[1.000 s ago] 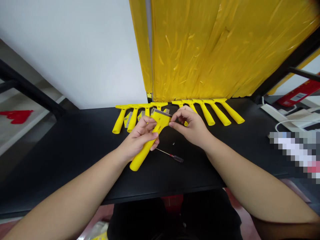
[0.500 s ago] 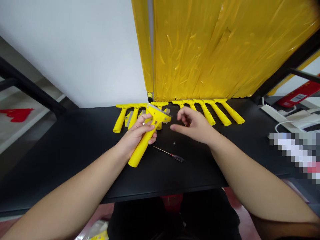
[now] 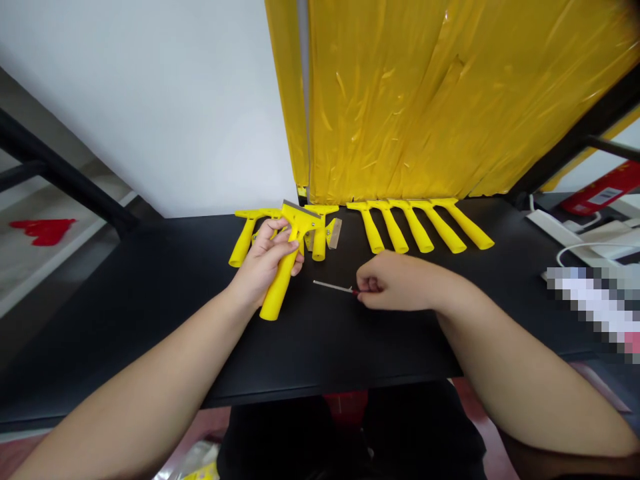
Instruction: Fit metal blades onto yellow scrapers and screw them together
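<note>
A yellow scraper [image 3: 283,280] with a metal blade along its head is gripped in my left hand [image 3: 265,261], handle slanting down towards me. My right hand [image 3: 400,283] is closed around the handle of a screwdriver [image 3: 333,287], whose thin shaft points left, low over the table. Behind my left hand stand more yellow scraper handles [image 3: 243,243], partly covered by it. Close by are yellow blade holders with a pale metal blade [image 3: 335,233].
On the black table [image 3: 160,320], a row of several yellow handles [image 3: 417,230] lies along the back right. Yellow plastic film [image 3: 425,100] and a white panel [image 3: 175,100] rise behind. A white power strip [image 3: 565,233] and a red box [image 3: 603,190] sit far right.
My right hand has moved down from beside the scraper's head and closed on the screwdriver, which lay on the table before. The scraper in my left hand has turned slightly.
</note>
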Tool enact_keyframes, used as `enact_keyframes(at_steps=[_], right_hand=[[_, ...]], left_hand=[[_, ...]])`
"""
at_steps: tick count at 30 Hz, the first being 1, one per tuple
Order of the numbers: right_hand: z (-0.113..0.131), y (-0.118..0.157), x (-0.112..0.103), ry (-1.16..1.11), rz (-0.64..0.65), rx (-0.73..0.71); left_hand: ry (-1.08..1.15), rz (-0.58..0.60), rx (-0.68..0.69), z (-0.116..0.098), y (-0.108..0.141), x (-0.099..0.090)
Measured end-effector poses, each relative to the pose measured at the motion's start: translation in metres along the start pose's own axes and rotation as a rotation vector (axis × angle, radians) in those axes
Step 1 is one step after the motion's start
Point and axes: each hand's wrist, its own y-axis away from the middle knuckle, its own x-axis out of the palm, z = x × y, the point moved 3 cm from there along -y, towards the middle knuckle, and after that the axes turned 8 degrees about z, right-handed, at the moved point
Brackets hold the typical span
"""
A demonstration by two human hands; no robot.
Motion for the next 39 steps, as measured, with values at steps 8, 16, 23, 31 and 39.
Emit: enact_keyframes(at_steps=[8,16,23,31,39], right_hand=[[-0.043,0.002,-0.03,-0.208,-0.573,-0.09],[-0.04,-0.006,-0.024,-0.204,-0.606,-0.106],[-0.041,-0.008,-0.022,-0.218,-0.616,-0.103],[-0.043,-0.009,-0.02,-0.282,-0.646,-0.126],[-0.041,-0.012,-0.015,-0.304,-0.634,-0.182]], left_hand=[[0.024,0.002,-0.003,0.0,-0.002,-0.003],[0.021,0.022,-0.033,0.004,-0.001,-0.002],[0.007,0.016,-0.049,0.002,0.0,0.001],[-0.024,0.021,-0.051,0.001,0.0,0.002],[-0.102,0.042,0.015,0.006,0.0,-0.001]])
